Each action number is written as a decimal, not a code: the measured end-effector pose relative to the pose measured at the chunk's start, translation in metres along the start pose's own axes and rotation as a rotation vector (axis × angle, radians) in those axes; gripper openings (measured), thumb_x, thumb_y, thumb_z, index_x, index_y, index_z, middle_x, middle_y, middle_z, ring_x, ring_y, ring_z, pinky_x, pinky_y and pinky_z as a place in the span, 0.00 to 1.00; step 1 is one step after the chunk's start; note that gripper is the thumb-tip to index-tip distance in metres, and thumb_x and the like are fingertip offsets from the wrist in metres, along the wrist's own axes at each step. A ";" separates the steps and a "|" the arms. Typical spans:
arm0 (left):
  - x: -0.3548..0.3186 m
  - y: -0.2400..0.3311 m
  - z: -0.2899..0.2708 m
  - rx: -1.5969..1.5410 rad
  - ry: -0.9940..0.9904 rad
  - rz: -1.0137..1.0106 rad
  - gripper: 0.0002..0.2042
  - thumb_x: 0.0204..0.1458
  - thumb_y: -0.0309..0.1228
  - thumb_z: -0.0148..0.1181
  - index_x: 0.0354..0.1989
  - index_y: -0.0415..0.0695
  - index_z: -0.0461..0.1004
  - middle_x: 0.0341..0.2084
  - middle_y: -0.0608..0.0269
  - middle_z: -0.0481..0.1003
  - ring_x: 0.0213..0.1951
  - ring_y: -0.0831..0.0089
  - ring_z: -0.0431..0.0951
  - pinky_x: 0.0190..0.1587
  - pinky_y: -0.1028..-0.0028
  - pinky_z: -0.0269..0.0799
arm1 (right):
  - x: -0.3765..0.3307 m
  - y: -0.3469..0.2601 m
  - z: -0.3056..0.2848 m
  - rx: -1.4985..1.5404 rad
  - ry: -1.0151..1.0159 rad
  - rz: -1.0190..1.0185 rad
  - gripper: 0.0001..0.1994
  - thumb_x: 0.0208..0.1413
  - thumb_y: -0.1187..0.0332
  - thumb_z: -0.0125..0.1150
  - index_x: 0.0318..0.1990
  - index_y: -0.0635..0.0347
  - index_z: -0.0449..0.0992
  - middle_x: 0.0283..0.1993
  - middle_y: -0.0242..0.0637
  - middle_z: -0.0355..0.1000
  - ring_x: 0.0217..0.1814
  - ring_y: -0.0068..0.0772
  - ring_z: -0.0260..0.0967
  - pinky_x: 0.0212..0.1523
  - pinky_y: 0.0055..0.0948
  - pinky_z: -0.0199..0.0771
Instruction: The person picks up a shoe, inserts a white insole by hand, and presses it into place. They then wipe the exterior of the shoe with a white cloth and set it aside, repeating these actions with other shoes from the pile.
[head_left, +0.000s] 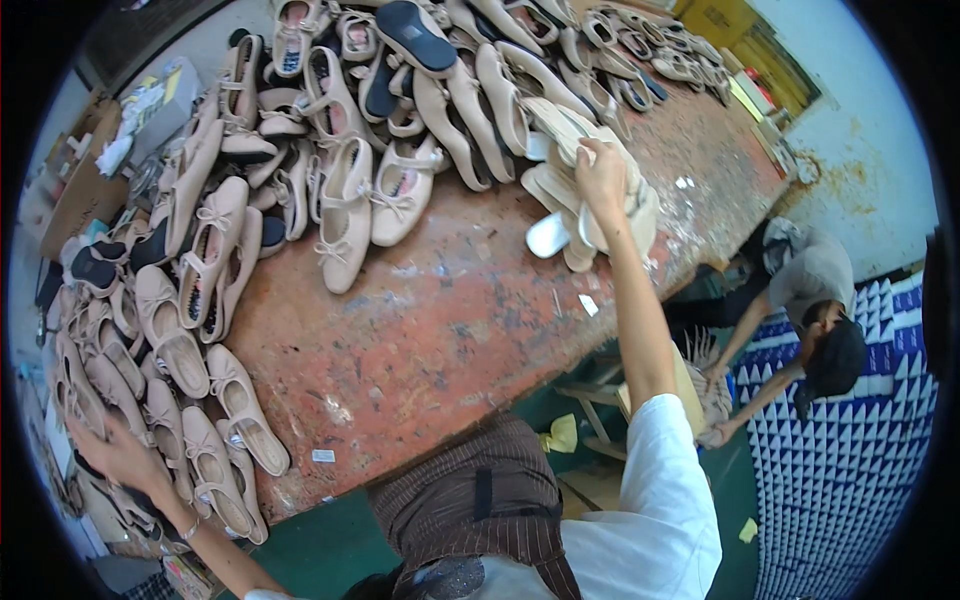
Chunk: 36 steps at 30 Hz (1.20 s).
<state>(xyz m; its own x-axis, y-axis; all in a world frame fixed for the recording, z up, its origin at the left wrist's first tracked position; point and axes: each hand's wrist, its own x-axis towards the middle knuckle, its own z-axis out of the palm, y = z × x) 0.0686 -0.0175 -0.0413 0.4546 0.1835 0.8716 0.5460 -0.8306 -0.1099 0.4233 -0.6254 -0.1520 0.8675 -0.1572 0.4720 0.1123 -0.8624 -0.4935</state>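
Head view, right hand: The right hand (602,180) is stretched across the worktable (420,330) and placed on a fanned pile of beige insoles (552,185); its fingers are curled over the upper pieces, but whether one is pinched cannot be told.
Left hand: The left hand (125,458) is held at the far left, over the beige shoes (242,410); its fingers are loosely spread, and whether a shoe is touched cannot be told. A bracelet (193,528) is worn on its wrist.
Insoles: They are heaped toward the worktable's right end, just beside the shoes; a white piece (547,236) is seen poking out at the lower left.
Shoes: They are crowded along the left and far sides, many trimmed with bows; one is turned over, its dark sole (415,38) shown.
Tabletop: The red surface is worn and spotted; a small white label (323,456) is seen near the front edge.
Beyond: On the right, a co-worker (825,260) in a dark cap is bent beside stacked blue-and-white boxes (830,500).
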 end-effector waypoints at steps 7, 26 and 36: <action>0.004 0.296 0.074 -1.005 -0.553 0.324 0.19 0.53 0.30 0.66 0.53 0.39 0.77 0.57 0.49 0.75 0.58 0.52 0.74 0.62 0.60 0.68 | 0.044 0.005 0.038 -0.316 -0.195 -0.038 0.30 0.49 0.51 0.69 0.55 0.62 0.75 0.51 0.56 0.74 0.55 0.58 0.71 0.55 0.51 0.71; -0.004 0.368 0.072 -1.177 -0.892 0.030 0.19 0.56 0.25 0.50 0.56 0.38 0.74 0.41 0.41 0.80 0.44 0.46 0.81 0.48 0.59 0.73 | -0.109 -0.035 -0.051 1.843 -0.267 0.596 0.30 0.67 0.58 0.46 0.70 0.67 0.56 0.61 0.51 0.69 0.48 0.38 0.72 0.55 0.39 0.74; -0.183 0.150 -0.065 -0.565 -0.895 -0.070 0.11 0.54 0.29 0.63 0.45 0.42 0.81 0.37 0.54 0.78 0.38 0.53 0.78 0.43 0.60 0.74 | -0.247 -0.120 -0.052 0.594 -0.807 -0.598 0.17 0.55 0.70 0.63 0.52 0.62 0.81 0.54 0.46 0.75 0.52 0.45 0.69 0.54 0.42 0.68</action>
<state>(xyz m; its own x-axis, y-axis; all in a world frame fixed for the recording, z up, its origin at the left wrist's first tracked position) 0.0218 -0.2099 -0.1862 0.9130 0.3695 0.1729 0.2890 -0.8850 0.3651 0.1701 -0.5080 -0.1719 0.6316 0.7343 0.2488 0.6312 -0.3007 -0.7150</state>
